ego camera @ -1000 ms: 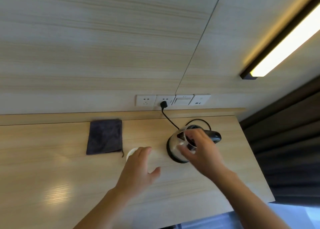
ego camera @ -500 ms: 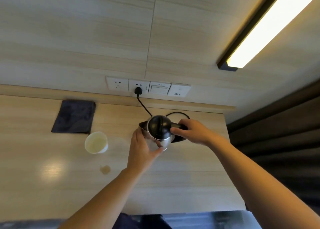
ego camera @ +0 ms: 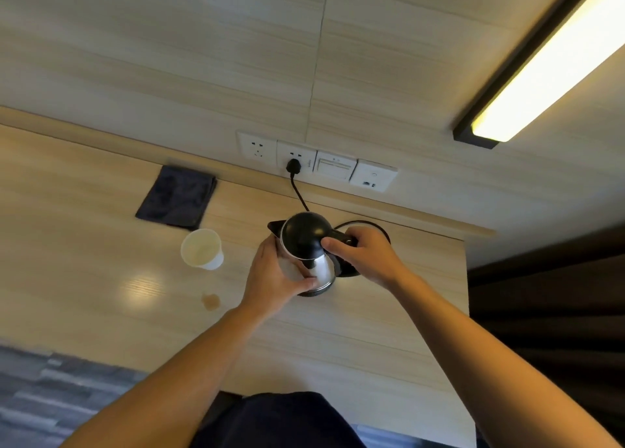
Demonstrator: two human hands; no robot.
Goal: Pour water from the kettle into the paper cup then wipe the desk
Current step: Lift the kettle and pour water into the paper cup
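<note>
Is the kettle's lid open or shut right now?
Shut. The black domed lid sits flat over the kettle, no gap showing.

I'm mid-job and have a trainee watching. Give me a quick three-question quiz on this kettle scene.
1. True or false: both hands are on the kettle.
2. Which lies nearest the wall sockets: A) paper cup B) dark cloth C) brown spill?
3. Fill in: the right hand grips the kettle's ____.

Key: 1 true, since the left hand cups the steel body; 2 B; 3 handle.
</note>
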